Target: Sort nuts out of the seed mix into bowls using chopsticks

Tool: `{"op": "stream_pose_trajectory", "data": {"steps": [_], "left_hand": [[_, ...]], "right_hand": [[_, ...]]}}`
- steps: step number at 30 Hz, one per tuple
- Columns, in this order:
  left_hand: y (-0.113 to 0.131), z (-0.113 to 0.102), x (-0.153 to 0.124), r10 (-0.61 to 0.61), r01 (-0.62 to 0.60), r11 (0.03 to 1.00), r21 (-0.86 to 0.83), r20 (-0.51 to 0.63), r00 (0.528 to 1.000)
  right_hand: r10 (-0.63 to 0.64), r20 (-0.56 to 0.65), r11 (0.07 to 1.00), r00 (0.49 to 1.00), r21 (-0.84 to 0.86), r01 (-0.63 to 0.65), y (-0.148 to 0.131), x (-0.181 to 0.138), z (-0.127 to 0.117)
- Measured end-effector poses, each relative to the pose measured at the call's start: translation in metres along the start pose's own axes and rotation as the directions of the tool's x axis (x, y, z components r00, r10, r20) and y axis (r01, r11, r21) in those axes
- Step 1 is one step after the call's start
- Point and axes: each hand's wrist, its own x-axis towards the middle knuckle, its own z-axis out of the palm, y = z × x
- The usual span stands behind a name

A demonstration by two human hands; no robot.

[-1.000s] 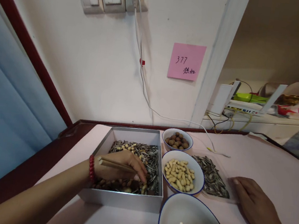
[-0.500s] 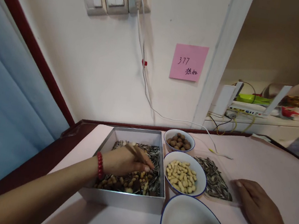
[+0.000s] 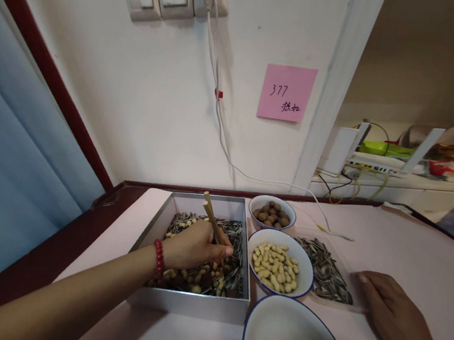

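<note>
My left hand (image 3: pixel 195 246), with a red bead bracelet (image 3: pixel 158 259) at its wrist, is inside a silver-grey box (image 3: pixel 187 303). Its fingers are closed round a pair of wooden chopsticks (image 3: pixel 212 216), whose upper ends lean up to the left. The hand hides their tips. Mixed sunflower seeds (image 3: pixel 233 275), peanuts and brown nuts lie beneath it. On the right, my right hand (image 3: pixel 396 315) grips the near right edge of a clear plastic tray with the thumb on its rim. Striped sunflower seeds (image 3: pixel 325 271) fill that tray.
Between box and tray stand a small bowl (image 3: pixel 253 213) of round brown nuts, a bowl (image 3: pixel 310 272) of peanuts, and a larger blue-rimmed bowl (image 3: pixel 293 326) with a few brown pieces. A white cable (image 3: pixel 267 182) trails onto the table from the wall. A router (image 3: pixel 374 163) sits behind.
My left hand has turned and shifted slightly right within the box. The chopsticks have swung from lying low to a steeper tilt. My right hand stays in place.
</note>
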Motion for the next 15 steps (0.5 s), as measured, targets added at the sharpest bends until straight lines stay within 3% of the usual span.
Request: {"op": "stream_pose_trajectory", "data": {"steps": [15], "left_hand": [[0.0026, 0.0063, -0.0037, -0.018, 0.022, 0.999, 0.049, -0.085, 0.996]], "right_hand": [[0.000, 0.010, 1.000, 1.000, -0.012, 0.000, -0.0020, 0.0004, 0.0002]]}}
